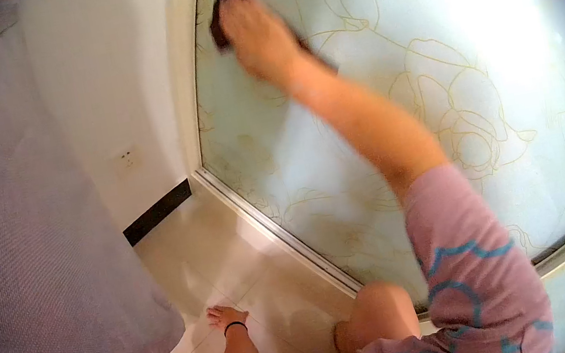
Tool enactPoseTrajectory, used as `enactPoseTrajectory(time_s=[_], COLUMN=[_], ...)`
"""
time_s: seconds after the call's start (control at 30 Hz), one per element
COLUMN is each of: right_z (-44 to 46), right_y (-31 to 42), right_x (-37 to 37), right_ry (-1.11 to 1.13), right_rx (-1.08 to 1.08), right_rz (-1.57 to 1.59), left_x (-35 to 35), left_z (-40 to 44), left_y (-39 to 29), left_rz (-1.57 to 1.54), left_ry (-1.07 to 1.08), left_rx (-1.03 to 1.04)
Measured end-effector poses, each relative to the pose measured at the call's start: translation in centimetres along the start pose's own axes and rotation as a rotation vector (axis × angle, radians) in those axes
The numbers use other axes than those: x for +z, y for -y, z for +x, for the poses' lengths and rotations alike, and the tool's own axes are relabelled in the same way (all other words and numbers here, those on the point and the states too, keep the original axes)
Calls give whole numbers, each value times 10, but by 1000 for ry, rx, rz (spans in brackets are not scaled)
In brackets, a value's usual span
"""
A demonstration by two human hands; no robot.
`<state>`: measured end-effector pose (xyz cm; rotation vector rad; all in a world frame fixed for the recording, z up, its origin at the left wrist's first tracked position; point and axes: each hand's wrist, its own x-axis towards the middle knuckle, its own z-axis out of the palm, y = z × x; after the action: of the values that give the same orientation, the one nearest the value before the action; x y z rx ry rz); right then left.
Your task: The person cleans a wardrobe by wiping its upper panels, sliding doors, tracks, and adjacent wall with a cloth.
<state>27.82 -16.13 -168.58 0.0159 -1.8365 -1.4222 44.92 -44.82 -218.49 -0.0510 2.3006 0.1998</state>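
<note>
Right hand (259, 38), blurred, lies over a dark soft cloth (220, 24) on a smooth, glossy panel (358, 134) with gold curving floral lines; can't tell if the fingers clamp it, and the cloth is mostly hidden under hand and forearm. Left hand (228, 315) has fingers spread apart, above glossy tiles (184, 256); grey woven fabric (32, 241) is cut off at left, glare washes out the panel's upper right.

Dark cloth (220, 28) under right grip (259, 34), matt, soft-looking. Glass-like panel (468, 78) behind grip, glossy, gold line pattern. Floor tiles (200, 265) below grip, smooth, shiny. Cover (46, 238) beside grip's panel, grey fabric, matt, finely woven.
</note>
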Motion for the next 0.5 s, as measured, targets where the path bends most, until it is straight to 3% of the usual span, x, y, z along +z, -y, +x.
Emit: enactPoseTrajectory(time_s=[0.13, 0.23, 0.33, 0.4, 0.43, 0.47, 0.5], right_z=[-114, -192, -195, -160, -126, -75, -22], right_y=[109, 170, 159, 134, 111, 72, 25], right_x=[-44, -51, -44, -22, -3, 7, 14], right_ry=[466, 677, 752, 612, 366, 265, 181], right_rx=[-425, -788, -977, -832, -706, -497, -422], right_rz=[205, 324, 478, 399, 239, 256, 171], left_x=[-1, -3, 13, 14, 24, 46, 55], left_z=[1, 20, 35, 30, 41, 69, 87], left_y=[-1, 0, 2, 0, 1, 1, 2], left_rz=[26, 8, 63, -53, -50, 12, 77], left_ry=[28, 122, 47, 71, 62, 63, 63], left_rx=[3, 17, 53, 36, 33, 39, 44])
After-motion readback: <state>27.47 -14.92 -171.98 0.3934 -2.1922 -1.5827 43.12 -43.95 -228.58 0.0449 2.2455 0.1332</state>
